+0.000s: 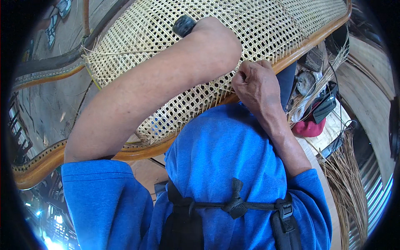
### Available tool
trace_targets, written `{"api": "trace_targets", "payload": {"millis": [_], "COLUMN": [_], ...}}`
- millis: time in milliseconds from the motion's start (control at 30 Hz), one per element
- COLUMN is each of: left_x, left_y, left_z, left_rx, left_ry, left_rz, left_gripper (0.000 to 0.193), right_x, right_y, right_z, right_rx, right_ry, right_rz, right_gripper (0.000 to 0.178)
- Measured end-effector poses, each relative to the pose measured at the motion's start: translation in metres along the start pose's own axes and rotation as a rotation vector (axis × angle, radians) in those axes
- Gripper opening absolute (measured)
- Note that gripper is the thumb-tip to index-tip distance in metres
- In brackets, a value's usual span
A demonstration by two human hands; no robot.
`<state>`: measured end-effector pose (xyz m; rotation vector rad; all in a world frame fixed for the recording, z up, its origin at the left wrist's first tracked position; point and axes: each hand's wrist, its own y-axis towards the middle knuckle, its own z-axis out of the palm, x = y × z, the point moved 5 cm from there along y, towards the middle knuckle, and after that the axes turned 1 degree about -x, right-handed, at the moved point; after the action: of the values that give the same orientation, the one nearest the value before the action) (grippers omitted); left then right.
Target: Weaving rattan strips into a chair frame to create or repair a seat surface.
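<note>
A woven cane panel stretches in front of me inside a curved, varnished wooden frame. My left arm reaches across it, and my left hand is bent over the weave with its fingers hidden below. A dark, mottled, blunt-ended object sticks out at the left of this hand; its kind is unclear. At the near edge of the panel, beside the wooden rail, my right hand is closed with curled fingers. What it pinches is hidden. Loose cane ends poke out along the rail.
A bundle of long dry cane strips lies at the right. Near it are a red cloth item, a dark cable and a pale board. Another curved wooden rail with holes is at the left. Someone's sandalled foot shows at the upper left.
</note>
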<state>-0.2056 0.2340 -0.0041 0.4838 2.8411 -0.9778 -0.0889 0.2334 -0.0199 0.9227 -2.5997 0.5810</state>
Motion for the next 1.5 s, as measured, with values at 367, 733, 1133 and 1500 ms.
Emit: {"api": "trace_targets", "payload": {"millis": [367,733,1133,1500], "left_x": [0.011,0.023,-0.008,-0.005], "left_y": [-0.002,-0.022,-0.013,0.012], "left_z": [0.02,0.02,-0.001,0.01], "left_rx": [-0.067,-0.09,-0.144,-0.133], "left_ry": [-0.113,-0.181,-0.008,0.036], "left_rz": [-0.014,-0.189,-0.064,0.162], "left_gripper": [0.019,0.028,0.016,0.015], "right_x": [0.006,0.001,0.004,0.008], "right_y": [-0.003,-0.001,-0.014,-0.016], "right_z": [0.009,0.008,0.008,0.009], "right_rx": [-0.142,-0.179,-0.205,-0.227], "right_ry": [-0.167,-0.084,-0.023,-0.12], "right_rz": [-0.039,-0.165,-0.116,-0.074], "right_gripper": [0.021,0.015,0.013,0.012]}}
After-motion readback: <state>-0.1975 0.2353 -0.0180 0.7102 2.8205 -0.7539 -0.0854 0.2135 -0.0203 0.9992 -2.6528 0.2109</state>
